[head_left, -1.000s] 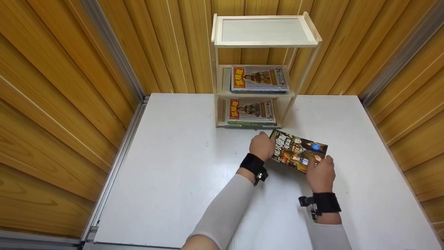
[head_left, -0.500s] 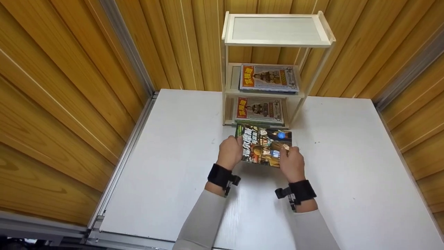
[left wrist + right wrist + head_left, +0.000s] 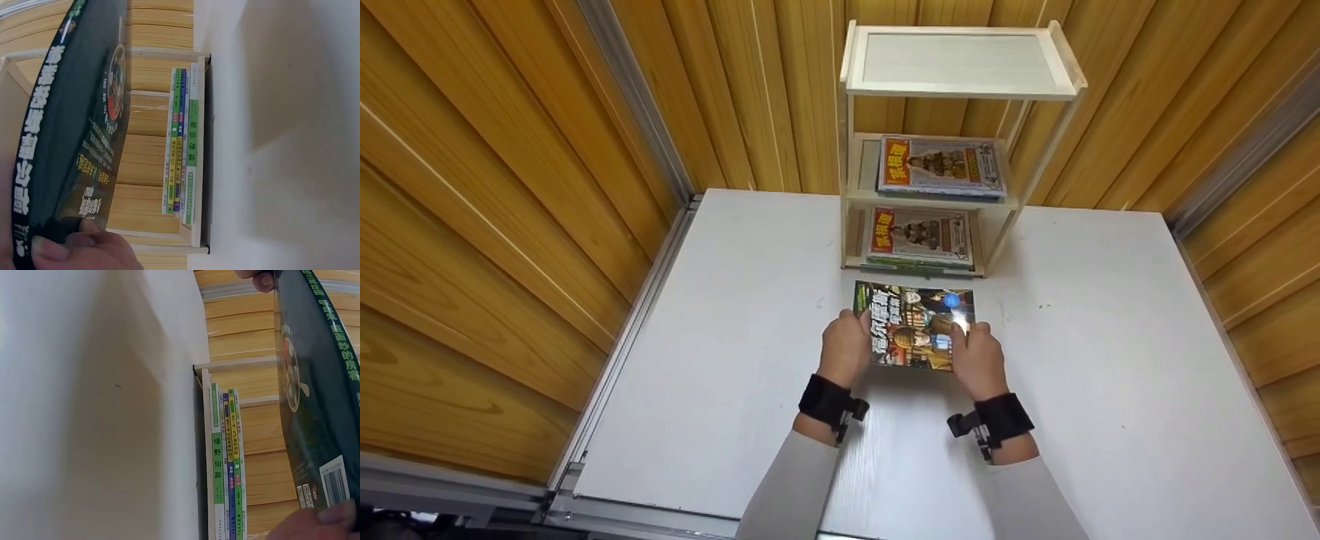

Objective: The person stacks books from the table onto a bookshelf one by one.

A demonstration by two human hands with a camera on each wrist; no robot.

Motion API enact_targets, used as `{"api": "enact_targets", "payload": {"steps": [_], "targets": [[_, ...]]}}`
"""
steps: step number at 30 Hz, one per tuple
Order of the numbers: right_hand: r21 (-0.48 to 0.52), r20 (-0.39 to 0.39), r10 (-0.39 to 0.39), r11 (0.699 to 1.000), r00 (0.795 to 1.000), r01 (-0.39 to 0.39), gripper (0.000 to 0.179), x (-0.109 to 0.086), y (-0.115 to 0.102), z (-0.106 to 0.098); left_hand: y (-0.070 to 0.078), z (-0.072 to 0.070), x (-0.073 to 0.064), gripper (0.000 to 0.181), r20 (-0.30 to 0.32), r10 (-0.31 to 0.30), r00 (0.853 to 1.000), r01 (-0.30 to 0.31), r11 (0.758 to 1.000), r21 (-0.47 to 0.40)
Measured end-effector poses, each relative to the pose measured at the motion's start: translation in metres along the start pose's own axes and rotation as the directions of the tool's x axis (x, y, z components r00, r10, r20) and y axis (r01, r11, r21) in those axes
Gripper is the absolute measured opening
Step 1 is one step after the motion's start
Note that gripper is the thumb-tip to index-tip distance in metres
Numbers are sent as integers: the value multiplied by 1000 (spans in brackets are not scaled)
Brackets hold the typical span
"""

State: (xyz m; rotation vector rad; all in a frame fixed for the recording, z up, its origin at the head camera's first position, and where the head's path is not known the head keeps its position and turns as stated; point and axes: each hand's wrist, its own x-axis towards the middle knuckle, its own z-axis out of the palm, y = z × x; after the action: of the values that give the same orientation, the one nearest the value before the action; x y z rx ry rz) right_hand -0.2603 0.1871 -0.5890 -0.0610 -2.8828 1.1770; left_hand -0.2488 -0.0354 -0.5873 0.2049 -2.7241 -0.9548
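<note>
A book with a dark illustrated cover (image 3: 915, 330) is held above the white table, just in front of the shelf. My left hand (image 3: 844, 349) grips its left edge, thumb on the cover. On the opposite edge my right hand (image 3: 979, 360) pinches the book the same way. In the left wrist view the dark back of the book (image 3: 90, 129) shows, with fingers (image 3: 84, 247) curled under it. A barcode is visible on the book's back (image 3: 309, 405) in the right wrist view.
A pale three-level shelf (image 3: 960, 64) stands at the back of the table (image 3: 720, 360). Its middle level bears a stack of books (image 3: 941, 166); another stack (image 3: 921, 238) lies on the bottom level. Wood-patterned walls (image 3: 510, 187) enclose the back and sides.
Both hands have carried the book leftward from the right side and turned it square to the shelf. Over the last half second it came slightly back toward the person. The camera view shifted too.
</note>
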Motion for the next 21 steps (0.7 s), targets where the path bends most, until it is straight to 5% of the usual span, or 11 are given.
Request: {"api": "enact_targets", "payload": {"steps": [12,21], "targets": [[11,25,-1,1000,1000,1,31,-4,7,-9,5,4,-3,41,31,-11,999,12,1000,-27],[11,11,-88,996,996,87,34,25,-19,-51,37,-18,33,45,28,32,999,-32,999,-24]]}}
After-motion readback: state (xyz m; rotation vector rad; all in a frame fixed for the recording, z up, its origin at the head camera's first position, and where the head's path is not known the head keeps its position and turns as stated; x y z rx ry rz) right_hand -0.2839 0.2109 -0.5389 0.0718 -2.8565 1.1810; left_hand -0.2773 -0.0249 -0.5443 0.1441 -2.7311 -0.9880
